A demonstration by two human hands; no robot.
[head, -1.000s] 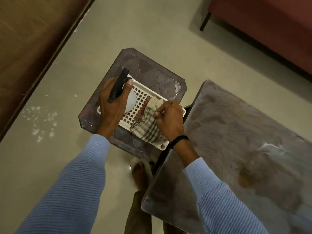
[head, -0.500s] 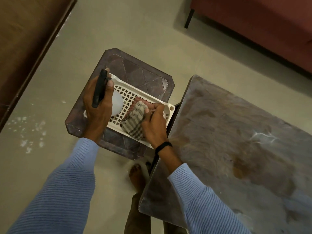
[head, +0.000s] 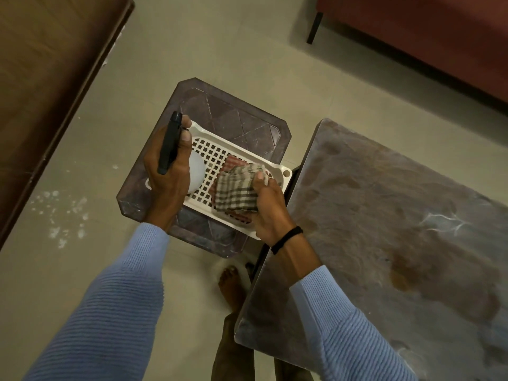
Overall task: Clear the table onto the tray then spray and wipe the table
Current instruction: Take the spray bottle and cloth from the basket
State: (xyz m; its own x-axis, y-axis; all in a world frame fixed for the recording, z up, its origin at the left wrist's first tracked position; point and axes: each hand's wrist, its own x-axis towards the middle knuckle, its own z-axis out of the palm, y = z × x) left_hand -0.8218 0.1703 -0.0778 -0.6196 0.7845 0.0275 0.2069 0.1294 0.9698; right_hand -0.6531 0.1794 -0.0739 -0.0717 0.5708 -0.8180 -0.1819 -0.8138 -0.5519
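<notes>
A white slotted tray [head: 217, 152] rests on a brown plastic stool [head: 233, 119]. My left hand [head: 167, 177] grips a spray bottle [head: 196, 171] by its black trigger head, the pale body hanging over the tray's left part. My right hand [head: 268, 209] holds a bunched checked cloth [head: 237, 191] just above the tray's right part. A red-striped item [head: 233, 163] lies in the tray under the cloth. The brown marbled table [head: 398, 243] stands to the right, its top bare.
A dark red sofa [head: 426, 37] stands at the back right and a wooden panel [head: 49, 64] at the left. White specks mark the floor at the left. My bare foot [head: 231, 284] is between stool and table.
My right hand has gathered the checked cloth and raised it off the tray. My left hand keeps its grip on the spray bottle. The camera view shifted a little.
</notes>
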